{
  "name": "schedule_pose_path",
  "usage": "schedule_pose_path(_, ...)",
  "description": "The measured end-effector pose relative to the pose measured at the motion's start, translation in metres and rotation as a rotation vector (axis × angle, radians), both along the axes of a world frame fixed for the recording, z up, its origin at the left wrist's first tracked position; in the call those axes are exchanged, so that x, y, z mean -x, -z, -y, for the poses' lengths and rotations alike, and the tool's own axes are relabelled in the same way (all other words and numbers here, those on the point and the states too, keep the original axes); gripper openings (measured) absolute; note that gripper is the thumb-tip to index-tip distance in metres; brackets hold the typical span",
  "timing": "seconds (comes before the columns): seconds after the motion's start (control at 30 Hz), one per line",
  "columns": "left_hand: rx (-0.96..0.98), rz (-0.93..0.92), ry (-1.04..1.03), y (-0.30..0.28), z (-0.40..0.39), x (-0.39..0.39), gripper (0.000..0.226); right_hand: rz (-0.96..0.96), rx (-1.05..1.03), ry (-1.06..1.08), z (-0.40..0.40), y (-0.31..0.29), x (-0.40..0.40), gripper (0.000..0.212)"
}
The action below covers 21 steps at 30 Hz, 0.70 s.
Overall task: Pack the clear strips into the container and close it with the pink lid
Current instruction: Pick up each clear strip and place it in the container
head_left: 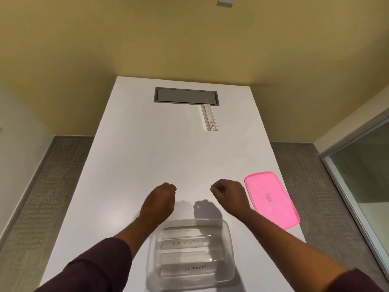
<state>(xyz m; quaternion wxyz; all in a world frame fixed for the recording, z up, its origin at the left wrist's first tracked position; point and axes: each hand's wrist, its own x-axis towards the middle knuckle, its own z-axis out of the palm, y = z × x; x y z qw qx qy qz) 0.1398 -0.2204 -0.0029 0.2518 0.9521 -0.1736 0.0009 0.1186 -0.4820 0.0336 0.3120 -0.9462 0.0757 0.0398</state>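
A clear rectangular container (228, 245) stands on the white table near the front edge, without a lid. Inside it lie clear strips (185, 243), two with handwritten words on them. The pink lid (271, 199) rests flat on the table to the right of the container. Another clear strip (209, 118) lies far back by the grey hatch. My left hand (161, 200) and my right hand (229, 196) hover just beyond the container, both with curled fingers and nothing visible in them.
The white table (147, 154) runs away from me to a yellow wall. A grey cable hatch (186, 96) is set into its far end. Grey carpet lies on both sides, and a glass panel (366, 175) stands at the right.
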Motion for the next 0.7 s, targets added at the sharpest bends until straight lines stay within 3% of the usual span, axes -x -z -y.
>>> schedule_pose_path(0.2,-0.118,-0.192,-0.118,0.042,-0.017,-0.045,0.04,-0.147,-0.087,0.087,0.027,0.013,-0.073,0.01)
schedule_pose_path(0.4,-0.253,-0.239,-0.027,0.073,-0.023,-0.086,0.063,-0.208,-0.136,0.161,0.045,0.027,-0.151,0.013)
schedule_pose_path(0.53,-0.244,-0.239,0.031,0.093,-0.025,-0.108,0.069,-0.216,-0.131,0.165,0.048,0.037,-0.198,0.012)
schedule_pose_path(0.7,-0.278,-0.158,0.075,0.121,-0.035,-0.124,0.071,-0.21,-0.095,0.126,0.047,0.049,-0.245,0.039)
